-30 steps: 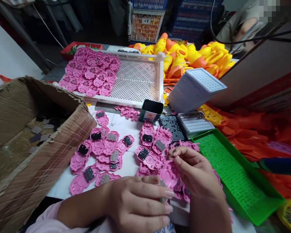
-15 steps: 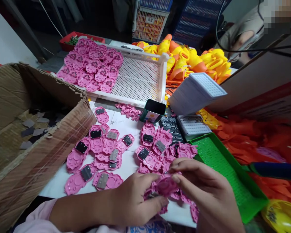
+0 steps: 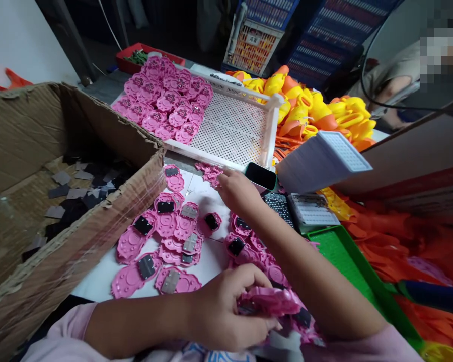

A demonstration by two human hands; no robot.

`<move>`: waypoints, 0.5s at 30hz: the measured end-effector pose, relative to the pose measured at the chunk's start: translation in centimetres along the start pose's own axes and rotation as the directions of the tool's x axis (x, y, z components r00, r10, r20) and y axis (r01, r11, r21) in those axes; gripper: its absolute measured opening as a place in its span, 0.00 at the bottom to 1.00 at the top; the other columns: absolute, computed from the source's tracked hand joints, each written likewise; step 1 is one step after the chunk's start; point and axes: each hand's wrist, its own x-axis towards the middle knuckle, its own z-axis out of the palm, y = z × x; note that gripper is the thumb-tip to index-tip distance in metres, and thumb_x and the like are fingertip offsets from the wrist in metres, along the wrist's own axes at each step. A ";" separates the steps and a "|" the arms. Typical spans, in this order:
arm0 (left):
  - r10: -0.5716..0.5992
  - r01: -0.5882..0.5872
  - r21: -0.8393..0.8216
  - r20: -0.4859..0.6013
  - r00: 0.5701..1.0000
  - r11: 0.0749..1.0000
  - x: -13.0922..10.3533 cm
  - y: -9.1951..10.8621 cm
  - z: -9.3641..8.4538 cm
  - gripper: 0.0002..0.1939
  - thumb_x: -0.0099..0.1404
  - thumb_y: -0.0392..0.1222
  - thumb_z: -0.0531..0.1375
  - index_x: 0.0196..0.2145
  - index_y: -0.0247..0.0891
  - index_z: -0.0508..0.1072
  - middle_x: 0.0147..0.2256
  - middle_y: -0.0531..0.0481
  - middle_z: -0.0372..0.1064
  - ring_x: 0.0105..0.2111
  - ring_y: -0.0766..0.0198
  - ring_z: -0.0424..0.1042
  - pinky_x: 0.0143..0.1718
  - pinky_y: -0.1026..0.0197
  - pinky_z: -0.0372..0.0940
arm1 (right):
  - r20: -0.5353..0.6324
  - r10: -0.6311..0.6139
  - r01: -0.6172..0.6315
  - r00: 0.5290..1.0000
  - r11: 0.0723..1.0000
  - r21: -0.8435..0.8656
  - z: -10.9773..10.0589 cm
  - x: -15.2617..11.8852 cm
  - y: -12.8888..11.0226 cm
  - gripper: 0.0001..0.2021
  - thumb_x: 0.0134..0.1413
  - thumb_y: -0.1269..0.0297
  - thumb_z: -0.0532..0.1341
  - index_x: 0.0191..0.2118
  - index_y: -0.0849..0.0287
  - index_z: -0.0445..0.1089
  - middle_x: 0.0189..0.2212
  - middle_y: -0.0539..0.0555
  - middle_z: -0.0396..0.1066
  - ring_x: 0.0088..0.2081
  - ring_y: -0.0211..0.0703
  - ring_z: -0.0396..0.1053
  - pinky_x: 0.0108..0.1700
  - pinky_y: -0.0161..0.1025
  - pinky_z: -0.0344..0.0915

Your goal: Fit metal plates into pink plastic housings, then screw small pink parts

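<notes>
My left hand (image 3: 226,311) is closed around a pink plastic casing (image 3: 272,300), held edge-on low over the table. Stretched forward, my right hand (image 3: 238,190) has its fingers bent down at a pile of small pink plastic parts (image 3: 209,173); the fingertips are partly hidden, so what they pinch does not show. Pink casings with dark or grey plates (image 3: 167,224) lie spread to the left of my hands. More such casings (image 3: 245,251) lie under and beyond my left hand, partly covered by my right forearm. An open-topped dark tin (image 3: 262,177) stands right beside my right hand.
A cardboard box (image 3: 136,201) with loose dark pieces stands left. Behind, a white perforated crate (image 3: 234,125) holds assembled pink pieces. A green tray (image 3: 366,281), a leaning white stack (image 3: 320,161) and orange material (image 3: 392,221) are at right. A person sits at far right.
My right hand has left the casing and moved forward to the small pink parts. My left hand keeps the casing, now turned edge-on. The view has shifted slightly.
</notes>
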 end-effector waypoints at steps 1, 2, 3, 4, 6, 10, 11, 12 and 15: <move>-0.012 0.012 -0.035 0.003 1.000 0.999 0.1 0.1 -0.1 0.11 0.57 0.37 0.61 0.38 0.37 0.65 0.32 0.46 0.71 0.30 0.65 0.70 0.30 0.64 0.64 | 0.034 0.005 -0.003 0.999 0.999 -0.049 0.7 1.2 -0.2 0.07 0.58 0.67 0.58 0.38 0.65 0.71 0.39 0.59 0.71 0.42 0.44 0.69 0.44 0.43 0.67; -0.016 0.016 -0.073 0.007 1.000 0.997 0.2 0.2 -0.1 0.11 0.57 0.36 0.61 0.37 0.37 0.64 0.33 0.46 0.71 0.31 0.65 0.70 0.31 0.64 0.64 | 0.067 0.015 -0.009 0.998 0.995 -0.096 1.4 2.2 -0.4 0.09 0.59 0.65 0.59 0.41 0.65 0.70 0.41 0.58 0.71 0.43 0.44 0.69 0.44 0.45 0.68; -0.014 0.015 -0.114 0.014 1.000 0.993 0.2 0.4 -0.2 0.11 0.57 0.37 0.61 0.37 0.38 0.63 0.34 0.45 0.71 0.31 0.65 0.70 0.31 0.64 0.64 | 0.096 0.026 -0.013 0.995 0.991 -0.135 1.9 2.9 -0.6 0.11 0.59 0.63 0.59 0.43 0.64 0.69 0.42 0.57 0.70 0.43 0.43 0.69 0.45 0.46 0.69; -0.008 0.012 -0.151 0.024 1.000 0.988 0.3 0.5 -0.2 0.12 0.57 0.38 0.61 0.37 0.38 0.62 0.34 0.45 0.71 0.31 0.66 0.69 0.30 0.65 0.64 | 0.124 0.035 -0.014 0.992 0.986 -0.166 2.3 3.4 -0.7 0.13 0.59 0.61 0.59 0.45 0.64 0.68 0.44 0.56 0.70 0.44 0.43 0.70 0.45 0.46 0.69; -0.002 0.011 -0.203 0.045 0.999 0.979 0.3 0.8 -0.3 0.14 0.57 0.40 0.62 0.37 0.38 0.61 0.36 0.45 0.71 0.30 0.68 0.69 0.29 0.66 0.64 | 0.175 0.040 -0.004 0.984 0.980 -0.201 2.9 4.1 -0.8 0.14 0.59 0.60 0.59 0.47 0.63 0.67 0.45 0.57 0.69 0.44 0.43 0.70 0.46 0.47 0.69; -0.012 0.037 -0.253 0.100 0.995 0.967 0.3 1.0 -0.6 0.18 0.59 0.49 0.63 0.38 0.38 0.60 0.37 0.44 0.71 0.29 0.70 0.69 0.28 0.67 0.64 | 0.217 0.003 0.039 0.976 0.981 -0.190 2.6 4.4 -0.8 0.15 0.59 0.60 0.59 0.47 0.64 0.67 0.45 0.57 0.69 0.43 0.43 0.70 0.45 0.46 0.69; -0.020 0.050 -0.257 0.118 0.993 0.965 0.3 1.0 -0.6 0.18 0.60 0.51 0.63 0.39 0.38 0.61 0.37 0.44 0.71 0.28 0.70 0.69 0.28 0.67 0.64 | 0.207 -0.011 0.048 0.978 0.983 -0.175 2.3 4.1 -0.7 0.14 0.59 0.59 0.59 0.46 0.64 0.67 0.44 0.57 0.70 0.43 0.43 0.70 0.45 0.46 0.69; -0.024 0.058 -0.257 0.133 0.991 0.965 0.4 0.9 -0.7 0.19 0.60 0.52 0.63 0.39 0.38 0.61 0.37 0.44 0.71 0.28 0.70 0.69 0.28 0.67 0.64 | 0.191 -0.027 0.058 0.981 0.986 -0.156 1.9 3.5 -0.6 0.14 0.59 0.60 0.59 0.46 0.64 0.68 0.43 0.56 0.70 0.43 0.42 0.70 0.45 0.46 0.69; -0.031 0.074 -0.247 0.171 0.985 0.966 0.4 0.9 -0.7 0.21 0.58 0.55 0.63 0.40 0.37 0.64 0.36 0.44 0.72 0.28 0.70 0.70 0.30 0.66 0.65 | 0.112 -0.072 0.080 0.991 0.994 -0.075 0.1 0.7 0.1 0.09 0.61 0.65 0.56 0.42 0.64 0.69 0.40 0.55 0.71 0.41 0.40 0.70 0.44 0.42 0.67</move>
